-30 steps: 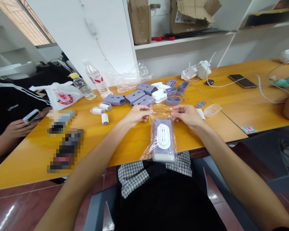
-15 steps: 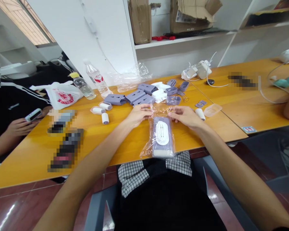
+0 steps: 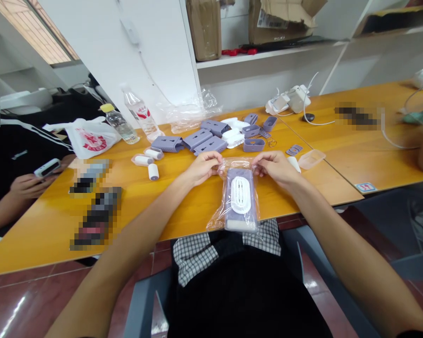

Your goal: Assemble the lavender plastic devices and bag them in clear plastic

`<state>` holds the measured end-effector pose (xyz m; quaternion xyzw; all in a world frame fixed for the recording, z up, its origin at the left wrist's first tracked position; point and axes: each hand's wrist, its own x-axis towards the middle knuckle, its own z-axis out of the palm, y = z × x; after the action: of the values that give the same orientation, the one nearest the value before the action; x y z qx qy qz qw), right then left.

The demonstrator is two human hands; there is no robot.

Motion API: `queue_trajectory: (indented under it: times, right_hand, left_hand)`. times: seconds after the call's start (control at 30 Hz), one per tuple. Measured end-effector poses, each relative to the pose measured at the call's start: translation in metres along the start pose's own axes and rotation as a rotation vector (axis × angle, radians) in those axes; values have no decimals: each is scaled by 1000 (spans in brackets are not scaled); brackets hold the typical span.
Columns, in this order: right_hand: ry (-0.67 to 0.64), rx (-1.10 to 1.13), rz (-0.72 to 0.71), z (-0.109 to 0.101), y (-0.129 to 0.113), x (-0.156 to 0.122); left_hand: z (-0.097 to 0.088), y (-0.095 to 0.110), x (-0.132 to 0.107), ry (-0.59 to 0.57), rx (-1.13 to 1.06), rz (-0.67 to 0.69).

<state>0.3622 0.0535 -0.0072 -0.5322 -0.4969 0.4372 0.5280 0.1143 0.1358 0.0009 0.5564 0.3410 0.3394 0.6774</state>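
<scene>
2 hands (image 3: 205, 169) (image 3: 273, 167) pinch clear bag (image 3: 237, 199)

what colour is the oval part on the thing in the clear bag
White; the oval part shows best in the head view.

"What is the bag (image 3: 216, 217) made of?"
"Clear plastic, glossy and crinkled; the casing (image 3: 241, 217) inside looks like smooth plastic."
"And the tabletop (image 3: 183, 206)?"
"Wood-grained, smooth, with a soft sheen."
"The box (image 3: 280, 34) on the shelf (image 3: 289, 58)?"
"Matt cardboard, rough along the flaps."
"The floor (image 3: 31, 300)?"
"Glossy tile."
</scene>
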Motion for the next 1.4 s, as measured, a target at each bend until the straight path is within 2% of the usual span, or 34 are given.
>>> queue_trajectory:
  times: [0.13,0.23,0.3,0.4,0.53,0.7,0.8,0.87,0.93,1.0,1.07,1.13,1.2,1.3,1.4]
  right_hand:
    - [-31,-26,-59,0,4,0]
    - [-28,-54,-24,-1,5,0]
    - [-28,-90,15,-2,4,1]
    - [-72,-118,34,-6,3,1]
    - [-166,-133,-21,-11,2,-1]
    - [-163,-137,-12,-14,6,0]
    - [-148,-250,-82,-14,7,1]
    - [-117,-432,-182,-13,5,0]
    - [-62,-610,-302,-11,-1,-3]
    - [9,-709,-429,-7,-8,-10]
    - [34,-747,-527,1,-14,-19]
    - [-68,-769,-549,10,-15,-29]
    - [-214,-784,-449,16,-11,-38]
    - [-330,-825,-316,18,1,-49]
    - [-351,-857,-322,15,10,-55]
  left_hand:
    - [-2,1,-1,-12,72,52]
    - [-7,3,-1,-91,221,110]
    - [-10,6,-1,-128,291,93]
    - [-12,8,-1,-106,298,54]
    - [-9,8,-4,-102,323,81]
    - [-13,5,-4,-160,296,71]
    - [-16,11,-4,-173,369,89]
    - [-14,19,-7,-136,534,177]
    - [-7,29,-14,-60,738,332]
    - [7,37,-24,-4,867,483]
    - [23,40,-37,15,899,570]
    - [35,37,-49,-60,899,551]
    - [41,29,-58,-179,880,470]
    - [38,15,-63,-206,869,296]
    - [34,7,-63,-204,872,204]
